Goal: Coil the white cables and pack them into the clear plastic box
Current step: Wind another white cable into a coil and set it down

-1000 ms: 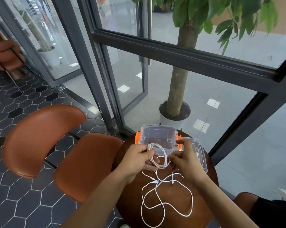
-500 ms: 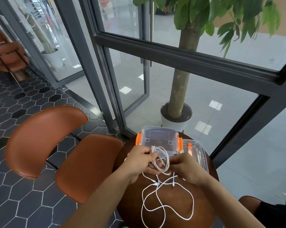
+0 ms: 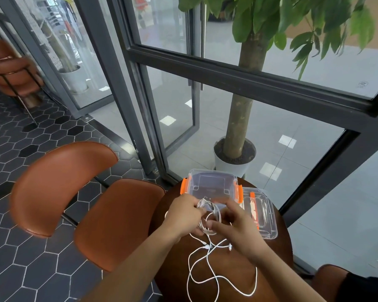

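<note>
A small coil of white cable (image 3: 213,216) hangs between my two hands above the round brown table (image 3: 277,247). My left hand (image 3: 184,215) grips the coil's left side. My right hand (image 3: 236,225) pinches the coil's lower right with thumb and fingers. Loose white cable (image 3: 207,277) trails from the coil and lies in wide loops on the table toward me. The clear plastic box (image 3: 212,185) with orange latches stands open just beyond my hands. Its clear lid (image 3: 261,214) lies to the right of it.
A brown leather chair (image 3: 79,199) stands close to the table's left. A potted tree (image 3: 235,158) and dark-framed glass panels are beyond the table. Another brown chair (image 3: 8,68) stands far left. A dark-clothed leg (image 3: 362,288) shows at the bottom right.
The camera has tilted slightly. My right hand has slid down round the coil toward its lower edge, and the coil looks tighter. The left hand keeps its grip.
</note>
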Demonstrator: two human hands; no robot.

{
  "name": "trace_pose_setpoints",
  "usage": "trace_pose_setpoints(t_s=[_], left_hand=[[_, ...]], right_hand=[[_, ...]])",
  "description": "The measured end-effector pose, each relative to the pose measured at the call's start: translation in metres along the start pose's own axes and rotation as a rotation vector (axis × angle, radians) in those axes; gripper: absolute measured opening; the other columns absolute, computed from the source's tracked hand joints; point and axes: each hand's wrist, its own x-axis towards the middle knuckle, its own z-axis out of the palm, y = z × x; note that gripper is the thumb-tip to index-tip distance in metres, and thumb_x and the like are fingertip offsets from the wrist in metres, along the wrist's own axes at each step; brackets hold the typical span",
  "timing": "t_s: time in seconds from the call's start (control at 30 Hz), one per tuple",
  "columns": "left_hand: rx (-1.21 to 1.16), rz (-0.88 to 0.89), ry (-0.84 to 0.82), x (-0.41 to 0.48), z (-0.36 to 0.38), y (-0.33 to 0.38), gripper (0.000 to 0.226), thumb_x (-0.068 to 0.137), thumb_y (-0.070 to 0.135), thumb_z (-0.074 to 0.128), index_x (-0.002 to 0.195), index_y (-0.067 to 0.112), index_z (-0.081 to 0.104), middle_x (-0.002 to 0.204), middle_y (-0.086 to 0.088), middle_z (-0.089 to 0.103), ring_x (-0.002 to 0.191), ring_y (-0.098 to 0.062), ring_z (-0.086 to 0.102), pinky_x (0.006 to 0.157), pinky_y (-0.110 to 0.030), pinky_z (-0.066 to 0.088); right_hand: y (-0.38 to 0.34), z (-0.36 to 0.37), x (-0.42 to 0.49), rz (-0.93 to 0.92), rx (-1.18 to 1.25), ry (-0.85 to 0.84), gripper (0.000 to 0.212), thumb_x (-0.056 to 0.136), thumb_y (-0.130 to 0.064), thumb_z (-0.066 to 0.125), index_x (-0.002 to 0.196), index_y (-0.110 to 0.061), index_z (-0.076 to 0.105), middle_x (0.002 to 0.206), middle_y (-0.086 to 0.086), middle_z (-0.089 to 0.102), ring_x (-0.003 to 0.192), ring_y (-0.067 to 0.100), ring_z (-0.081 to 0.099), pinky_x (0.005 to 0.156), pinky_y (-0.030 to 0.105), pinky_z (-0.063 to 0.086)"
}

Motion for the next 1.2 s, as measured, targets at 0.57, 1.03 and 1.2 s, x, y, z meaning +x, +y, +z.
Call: trace_pose_setpoints(t_s=[0.57,1.03,1.2], left_hand=[[-0.418,-0.095,0.076,0.006,0.002,-0.014,0.016,0.102,0.01,0.055,0.105,0.002,0.069,0.098,-0.02,0.074,0.075,-0.029,0.078,0.073,-0.041,0.065],[-0.345,0.129,-0.022,0.006,0.01,-0.005,0.017,0.102,0.009,0.054,0.095,0.007,0.069,0.078,-0.011,0.076,0.065,-0.033,0.074,0.074,-0.047,0.064],[-0.334,0.105,-0.048,0.004,0.005,-0.006,0.017,0.103,0.009,0.053,0.104,0.002,0.069,0.082,-0.017,0.075,0.069,-0.031,0.074,0.066,-0.038,0.064]], right_hand=[[-0.002,0.009,0.003,-0.066,0.307,0.499,0.014,0.093,-0.008,0.066,0.099,-0.018,0.073,0.104,0.001,0.078,0.101,0.018,0.074,0.085,0.036,0.058],[0.011,-0.023,0.03,0.253,0.15,0.256,0.009,0.084,-0.016,0.079,0.079,-0.009,0.077,0.073,0.017,0.076,0.075,0.04,0.075,0.077,0.059,0.061],[-0.002,-0.033,0.03,0.204,0.289,-0.042,0.01,0.087,-0.001,0.072,0.094,0.0,0.079,0.092,0.028,0.075,0.085,0.043,0.074,0.082,0.045,0.063]])
